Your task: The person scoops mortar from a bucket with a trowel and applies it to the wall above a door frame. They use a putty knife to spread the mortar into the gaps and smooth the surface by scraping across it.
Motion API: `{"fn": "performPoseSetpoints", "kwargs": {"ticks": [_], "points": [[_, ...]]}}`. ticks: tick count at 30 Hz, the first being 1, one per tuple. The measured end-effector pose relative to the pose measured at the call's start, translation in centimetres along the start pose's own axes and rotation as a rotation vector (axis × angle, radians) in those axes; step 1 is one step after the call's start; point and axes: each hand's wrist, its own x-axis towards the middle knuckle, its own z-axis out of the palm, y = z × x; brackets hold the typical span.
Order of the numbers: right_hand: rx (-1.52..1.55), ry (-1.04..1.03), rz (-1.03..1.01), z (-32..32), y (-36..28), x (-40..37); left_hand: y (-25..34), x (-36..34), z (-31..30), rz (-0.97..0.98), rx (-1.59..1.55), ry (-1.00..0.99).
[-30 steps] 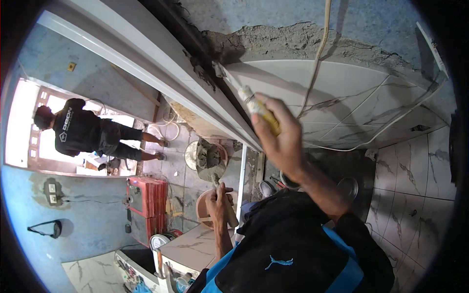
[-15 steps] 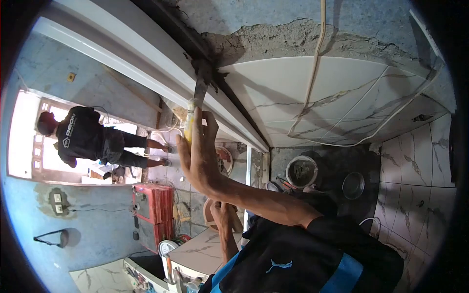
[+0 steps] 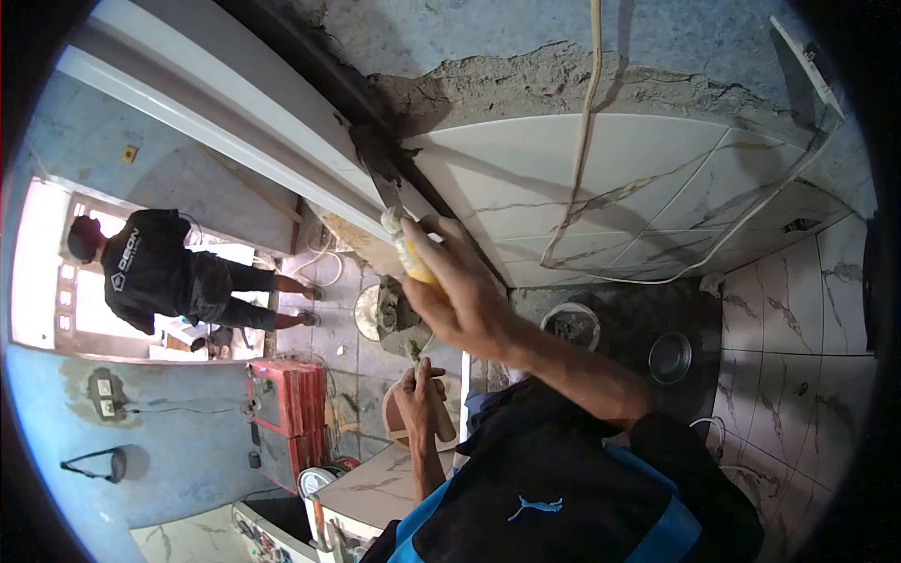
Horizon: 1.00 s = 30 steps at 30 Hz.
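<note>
My right hand (image 3: 460,296) is raised and closed around the yellow handle of a putty knife (image 3: 399,230). Its mortar-caked blade presses into the dark gap between the white door frame (image 3: 235,127) and the top marble-patterned wall tile (image 3: 582,178). Rough grey mortar (image 3: 526,80) runs above the tiles. Lower down, my left hand (image 3: 420,399) grips the wooden handle of a trowel (image 3: 399,314) that carries a heap of wet mortar.
A white cable (image 3: 572,188) hangs in loops across the tiles. Another person (image 3: 160,267) in black bends in the bright doorway. Red boxes (image 3: 286,394), mortar buckets (image 3: 571,324) and a round bowl (image 3: 671,357) sit on the floor below.
My right hand shifted right and down along the frame-tile gap with the knife, after sweeping left from the tile's top edge a second ago. The left hand stays low with the trowel.
</note>
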Motion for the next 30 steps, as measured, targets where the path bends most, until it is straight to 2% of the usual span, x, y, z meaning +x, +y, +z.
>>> {"fn": "performPoseSetpoints", "kwargs": {"ticks": [2, 3, 4, 5, 8, 11, 13, 23, 29, 30], "points": [[-0.005, -0.033, -0.053, -3.0, 1.3, 0.3, 0.4, 0.2, 0.2, 0.016, -0.009, -0.020], [0.143, -0.069, 0.135, -4.8, 0.9, 0.6, 0.8, 0.1, 0.7, 0.035, -0.006, -0.031], [0.147, -0.091, 0.206, -6.4, 0.9, 0.6, 0.8, -0.2, 0.5, 0.045, 0.007, -0.042], [-0.090, -0.009, 0.023, -7.3, 1.1, 1.0, 0.8, -0.3, 0.5, 0.046, 0.006, -0.038], [-0.160, 0.044, -0.017, -8.0, 0.9, 2.2, 0.6, -0.4, 0.6, 0.020, 0.013, -0.052], [-0.254, -0.053, -0.089, -8.3, 1.7, 3.9, 0.8, -0.7, 0.6, 0.033, -0.002, -0.051], [-0.288, -0.060, -0.233, -7.8, 3.6, 4.5, 0.7, -0.8, 0.5, 0.025, 0.008, -0.042], [-0.305, -0.085, -0.260, -6.5, 7.5, 3.1, 0.2, -1.9, -0.4, -0.001, 0.001, 0.058], [-0.311, -0.159, -0.173, -7.4, 7.9, 0.8, 0.0, -1.6, -0.4, -0.021, -0.021, 0.059], [-0.269, -0.178, -0.106, -7.7, 7.7, 0.4, 0.0, -1.5, -0.5, -0.014, 0.001, 0.048]]}}
